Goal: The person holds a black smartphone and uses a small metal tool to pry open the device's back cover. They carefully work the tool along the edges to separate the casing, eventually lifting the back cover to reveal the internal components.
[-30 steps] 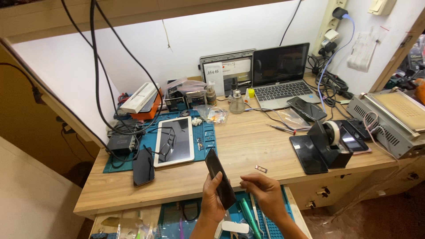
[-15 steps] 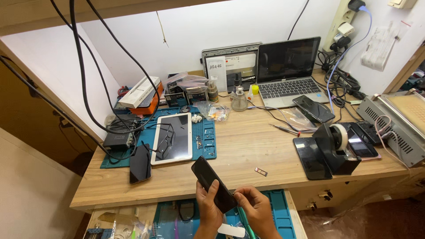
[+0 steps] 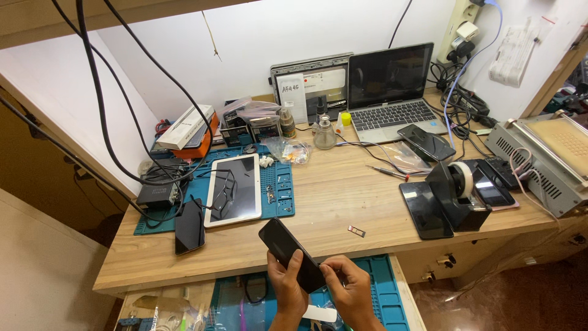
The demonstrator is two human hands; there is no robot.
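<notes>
Both hands came closer together since 0.5 s ago. L hand (image 3: 288, 288) fingers clamped round slim black glass-faced phone (image 3: 291, 252), tilted over desk (image 3: 343, 190) front edge; R hand (image 3: 350, 293) fingers pinched on its lower end. Inspection step, I'd judge; next needs steady grip.

Your left hand (image 3: 286, 288) and right hand (image 3: 350, 293) grip a slim black smartphone (image 3: 291, 254) with a smooth, glossy glass face. The light wooden workbench (image 3: 343, 190) shows a matt, grained finish. The teal rubber work mat (image 3: 283, 195) appears matt and textured. The white-framed tablet (image 3: 234, 197) has a glossy screen.
</notes>
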